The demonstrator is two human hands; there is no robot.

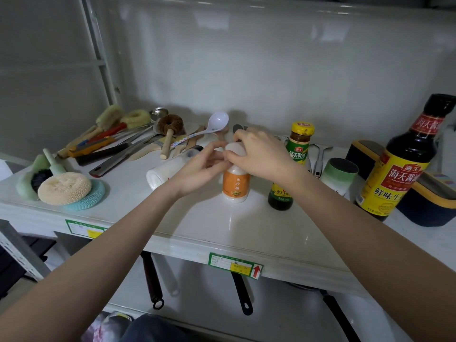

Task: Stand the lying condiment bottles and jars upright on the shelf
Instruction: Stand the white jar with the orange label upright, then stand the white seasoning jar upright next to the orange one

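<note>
Head view: both hands [256, 154] grip upright sugar jar [235, 186]; white jar [167, 172] lies beside

Both hands, left hand [207, 164] and right hand [259, 154], gripped the upright orange-labelled sugar jar [235, 186]; left of it a white jar [167, 171] lay sideways on the shelf [197, 225].

two jars [235, 183], two bottles [397, 169]

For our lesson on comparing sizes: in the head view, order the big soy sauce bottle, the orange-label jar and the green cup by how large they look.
1. Big soy sauce bottle, though it stands nearest.
2. and 3. Orange-label jar and green cup look alike; hands hide the jar's top, so unranked.
</note>
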